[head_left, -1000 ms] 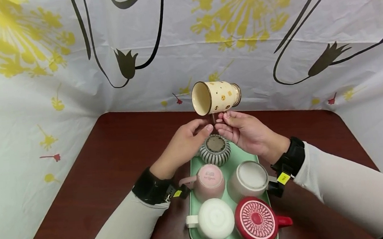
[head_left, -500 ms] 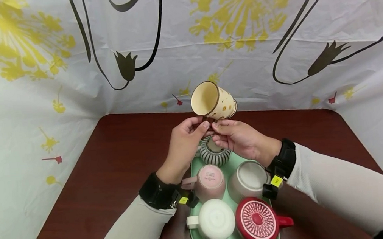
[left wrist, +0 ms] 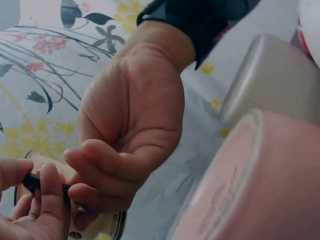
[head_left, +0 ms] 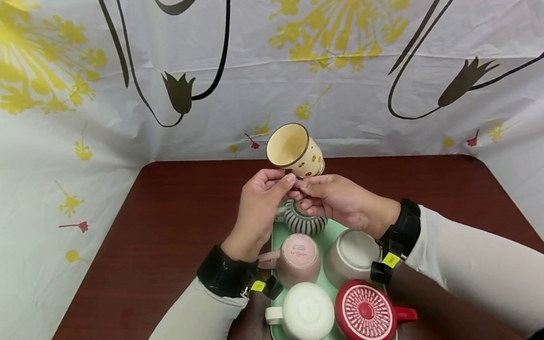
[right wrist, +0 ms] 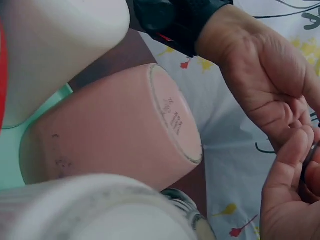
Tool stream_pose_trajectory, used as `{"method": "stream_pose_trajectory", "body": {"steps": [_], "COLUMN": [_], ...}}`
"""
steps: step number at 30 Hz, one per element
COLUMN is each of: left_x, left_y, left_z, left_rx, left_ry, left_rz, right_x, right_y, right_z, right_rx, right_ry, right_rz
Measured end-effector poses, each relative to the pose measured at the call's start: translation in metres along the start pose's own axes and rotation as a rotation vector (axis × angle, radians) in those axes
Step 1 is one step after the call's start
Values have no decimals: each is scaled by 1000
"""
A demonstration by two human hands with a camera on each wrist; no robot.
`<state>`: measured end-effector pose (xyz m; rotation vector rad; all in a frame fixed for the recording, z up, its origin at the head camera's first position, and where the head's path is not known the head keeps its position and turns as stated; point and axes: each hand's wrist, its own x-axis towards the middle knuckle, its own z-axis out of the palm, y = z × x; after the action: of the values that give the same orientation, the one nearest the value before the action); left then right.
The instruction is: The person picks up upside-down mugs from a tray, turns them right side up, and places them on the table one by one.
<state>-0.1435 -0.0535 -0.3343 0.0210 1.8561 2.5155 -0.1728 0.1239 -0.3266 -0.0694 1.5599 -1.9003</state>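
Note:
A cream mug (head_left: pixel 312 157) with small brown and yellow motifs is held in the air past the tray's far end. It tilts, its mouth facing up toward me and to the left. My left hand (head_left: pixel 258 209) pinches the mug's dark brown handle (left wrist: pixel 31 182) between thumb and fingers. From the other side, my right hand (head_left: pixel 348 204) also pinches the handle, its fingertips meeting those of the left. Most of the handle is hidden behind the fingers. Just below both hands sits an upturned striped mug (head_left: pixel 306 223), its base partly covered by the right fingers.
A green tray (head_left: pixel 337 228) lies on the dark wooden table (head_left: pixel 162 244). Upside down on it, nearer to me, stand pink (head_left: pixel 299 259), grey-white (head_left: pixel 357 254), white (head_left: pixel 306 313) and red (head_left: pixel 364 313) mugs. A flowered cloth (head_left: pixel 229 120) hangs behind the table.
The cream mug has turned from lying sideways to mouth-up toward me, and come slightly lower and left. The right hand has moved left, and both hands have closed in on the handle.

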Motion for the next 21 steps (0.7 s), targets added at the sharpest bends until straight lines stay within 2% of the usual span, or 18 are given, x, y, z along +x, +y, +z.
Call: {"method": "stream_pose_trajectory", "body": {"steps": [4, 8, 11, 15, 21], "left_x": [-2, -4, -4, -2, 4], "left_y": [0, 1, 2, 2, -1], "left_z": [-1, -4, -8, -16, -33], "left_rx": [-46, -55, -55, -13, 115], "left_ry": [13, 29, 50, 108, 205], "left_rz": [-9, -2, 32, 86, 112], "right_x": [-1, -6, -13, -27, -51], "right_y": [-4, -9, -14, -21, -19], "right_z": [-3, -9, -15, -29, -55], "right_rx": [-103, -319, -488, -685, -1046], "right_ry": [-40, -78, -85, -37, 79], "right_rz": [7, -14, -50, -106, -249]}}
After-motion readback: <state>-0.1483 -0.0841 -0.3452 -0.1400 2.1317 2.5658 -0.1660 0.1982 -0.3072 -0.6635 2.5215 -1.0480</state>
